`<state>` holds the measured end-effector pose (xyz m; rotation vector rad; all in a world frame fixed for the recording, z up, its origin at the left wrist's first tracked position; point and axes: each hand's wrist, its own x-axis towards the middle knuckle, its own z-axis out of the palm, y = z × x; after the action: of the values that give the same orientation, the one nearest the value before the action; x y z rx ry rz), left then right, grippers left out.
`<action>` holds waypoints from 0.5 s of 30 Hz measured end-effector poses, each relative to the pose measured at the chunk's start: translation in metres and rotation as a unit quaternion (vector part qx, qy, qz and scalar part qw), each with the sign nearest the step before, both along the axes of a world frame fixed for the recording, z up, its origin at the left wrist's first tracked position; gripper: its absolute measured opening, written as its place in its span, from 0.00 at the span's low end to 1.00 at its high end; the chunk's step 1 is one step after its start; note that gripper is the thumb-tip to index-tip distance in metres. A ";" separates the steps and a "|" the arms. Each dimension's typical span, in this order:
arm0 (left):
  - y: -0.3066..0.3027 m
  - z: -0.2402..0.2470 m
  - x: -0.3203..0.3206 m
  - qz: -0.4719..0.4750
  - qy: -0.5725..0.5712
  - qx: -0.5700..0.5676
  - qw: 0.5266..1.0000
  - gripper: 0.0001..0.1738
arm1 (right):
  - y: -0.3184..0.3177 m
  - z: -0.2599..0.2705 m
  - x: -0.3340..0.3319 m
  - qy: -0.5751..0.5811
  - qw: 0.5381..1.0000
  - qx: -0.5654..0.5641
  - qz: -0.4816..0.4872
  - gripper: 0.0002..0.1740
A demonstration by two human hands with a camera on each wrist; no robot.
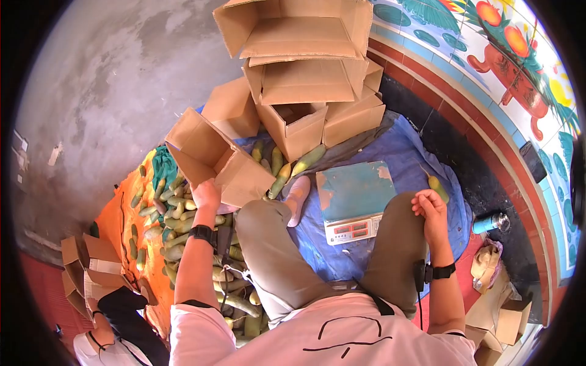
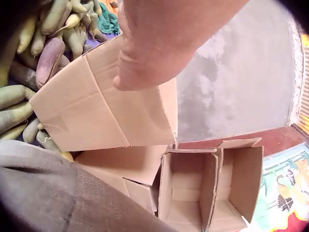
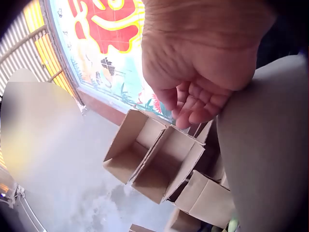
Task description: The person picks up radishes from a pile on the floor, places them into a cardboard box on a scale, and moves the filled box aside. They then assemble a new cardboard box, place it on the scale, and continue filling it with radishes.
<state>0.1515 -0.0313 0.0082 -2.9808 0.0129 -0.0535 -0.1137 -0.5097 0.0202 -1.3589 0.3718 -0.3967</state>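
Your left hand [image 1: 206, 195] is gripping the near edge of a cardboard box [image 1: 247, 178], thumb pressing on the outside in the left wrist view; the rest of the fingers are hidden, so you can't tell how they're lying. Your right hand [image 1: 431, 208] is hanging loosely half-curled beside your right knee [image 1: 398, 213], palm partly showing, with nothing visible in its hold. The gripped box is sitting ahead of your left knee [image 1: 259, 221], to the left of the scale [image 1: 357, 194]. Green vegetables [image 1: 177, 235] are lying in a heap near the box and alongside your left leg, partly on an orange sheet [image 1: 116, 210]. Your foot [image 1: 298, 198] is resting between the box and the scale, and the scale is sitting on a blue tarp [image 1: 342, 259] with its display facing you. A single yellow-green vegetable [image 1: 437, 189] is lying just beyond your right hand. Beyond the gripped box, stacked boxes [image 1: 305, 36] and other boxes [image 1: 231, 110] are standing in the way on the far side, while your left knee is crowding the near side. The gripped box is tilting, its open end facing up and toward the upper left of the head view, its long axis running from upper left to lower right.
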 end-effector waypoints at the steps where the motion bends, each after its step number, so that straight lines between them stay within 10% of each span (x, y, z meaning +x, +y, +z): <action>1: 0.000 0.001 0.001 -0.035 -0.027 0.020 0.999 0.16 | -0.001 -0.001 0.000 -0.002 1.000 -0.007 0.001 0.06; 15: -0.008 0.138 -0.007 -0.043 -0.250 -0.097 0.962 0.17 | -0.005 -0.009 -0.010 -0.013 0.993 -0.116 -0.030 0.06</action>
<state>0.1449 -0.0390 0.1464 -3.0598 0.0803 -0.8595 -0.1236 -0.5148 0.0109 -1.5709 0.3540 -0.5199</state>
